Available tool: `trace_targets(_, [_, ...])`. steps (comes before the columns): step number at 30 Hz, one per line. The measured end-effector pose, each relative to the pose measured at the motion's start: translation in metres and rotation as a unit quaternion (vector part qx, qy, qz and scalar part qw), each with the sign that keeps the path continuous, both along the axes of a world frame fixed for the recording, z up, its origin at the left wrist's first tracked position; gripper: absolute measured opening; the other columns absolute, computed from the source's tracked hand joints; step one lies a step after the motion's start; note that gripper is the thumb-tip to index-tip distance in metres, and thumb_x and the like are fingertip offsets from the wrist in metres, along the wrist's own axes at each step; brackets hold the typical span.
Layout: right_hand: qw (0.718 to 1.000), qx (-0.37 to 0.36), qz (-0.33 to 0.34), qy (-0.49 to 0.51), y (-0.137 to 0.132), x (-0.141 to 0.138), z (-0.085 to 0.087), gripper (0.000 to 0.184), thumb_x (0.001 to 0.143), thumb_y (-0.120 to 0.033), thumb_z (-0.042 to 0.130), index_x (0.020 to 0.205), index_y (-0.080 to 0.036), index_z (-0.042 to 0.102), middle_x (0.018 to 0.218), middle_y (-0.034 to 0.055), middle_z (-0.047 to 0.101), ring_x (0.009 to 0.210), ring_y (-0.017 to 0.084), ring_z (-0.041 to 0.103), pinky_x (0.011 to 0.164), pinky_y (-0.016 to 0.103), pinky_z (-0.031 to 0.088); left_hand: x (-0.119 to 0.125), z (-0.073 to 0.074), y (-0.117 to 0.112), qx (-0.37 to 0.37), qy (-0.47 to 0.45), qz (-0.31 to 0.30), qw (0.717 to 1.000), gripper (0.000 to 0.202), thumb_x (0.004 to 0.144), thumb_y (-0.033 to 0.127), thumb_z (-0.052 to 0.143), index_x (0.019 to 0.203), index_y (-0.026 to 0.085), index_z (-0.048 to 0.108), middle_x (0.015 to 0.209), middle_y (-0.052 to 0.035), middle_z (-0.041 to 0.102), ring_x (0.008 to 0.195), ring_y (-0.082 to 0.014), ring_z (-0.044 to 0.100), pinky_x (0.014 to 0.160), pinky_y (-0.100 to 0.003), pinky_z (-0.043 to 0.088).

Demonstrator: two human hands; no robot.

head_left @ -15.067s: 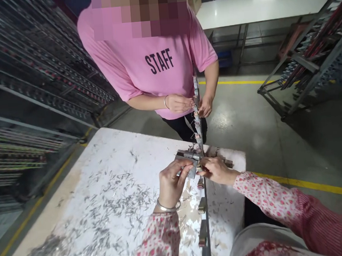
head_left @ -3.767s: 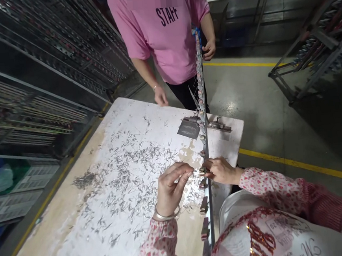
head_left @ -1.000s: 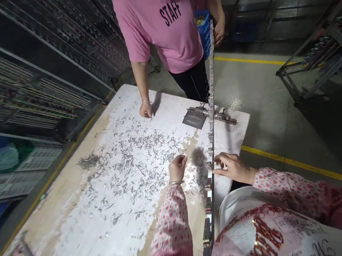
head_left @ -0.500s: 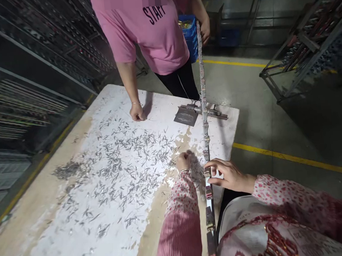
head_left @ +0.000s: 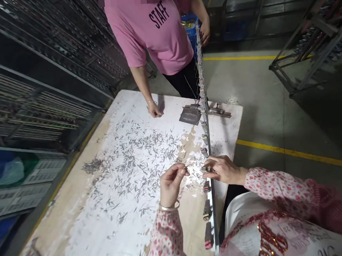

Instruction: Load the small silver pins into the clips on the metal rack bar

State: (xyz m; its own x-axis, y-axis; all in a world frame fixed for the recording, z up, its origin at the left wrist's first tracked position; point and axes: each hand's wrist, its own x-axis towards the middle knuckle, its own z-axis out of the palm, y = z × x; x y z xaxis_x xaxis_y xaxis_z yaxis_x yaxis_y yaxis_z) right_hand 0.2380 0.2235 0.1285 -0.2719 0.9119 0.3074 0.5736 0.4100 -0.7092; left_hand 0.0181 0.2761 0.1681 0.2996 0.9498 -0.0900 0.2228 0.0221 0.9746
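A long narrow bar (head_left: 209, 140) runs lengthwise in front of me, lined with small clips (head_left: 206, 211). My right hand (head_left: 225, 169) has its thumb and fingers closed around one clip on it. Just left of the bar, my left hand (head_left: 172, 183) is pinched, with a small thin metal piece showing at its fingertips, apart from the bar. Many similar thin metal pieces (head_left: 137, 146) lie scattered over the white tabletop (head_left: 87, 237). A denser heap of them (head_left: 93, 165) sits toward the left.
Across the table stands a co-worker in a pink shirt (head_left: 158, 46), one hand (head_left: 154, 110) on the tabletop, the other by the bar's far end. A metal stand with a dark plate (head_left: 189, 115) is under the bar. Loaded racks (head_left: 35, 56) line the left; another rack (head_left: 304, 50) stands right.
My left hand has come up from the scattered pieces toward me, now with a pinched piece. My right hand's fingers have closed in on a clip. The view has shifted slightly.
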Motion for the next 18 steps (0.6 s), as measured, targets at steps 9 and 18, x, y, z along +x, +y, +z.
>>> trace_targets(9, [1.000,-0.001,-0.007,-0.008,-0.003,0.002,0.002,0.034,0.094,-0.044,0.048,0.083,-0.014,0.059,0.077,0.0035,0.061,0.064,0.014,0.059,0.059,0.026,0.045,0.031,0.069,-0.008,0.302,0.168,-0.127,0.930,0.007,0.086,0.016,0.060,0.091,0.016,0.064,0.082,-0.0042,0.069,0.077,-0.0137,0.067,0.068,-0.024,0.057])
trace_targets(18, [0.999,-0.023,-0.009,-0.027,-0.004,0.004,0.005,0.029,0.091,-0.044,0.055,0.085,-0.016,0.058,0.079,0.0026,0.063,0.068,0.014,0.059,0.062,0.026,0.043,0.046,0.074,0.000,0.361,0.140,-0.199,0.900,0.015,0.085,0.006,0.059,0.095,0.016,0.062,0.084,-0.0022,0.066,0.079,-0.0102,0.065,0.071,-0.021,0.058])
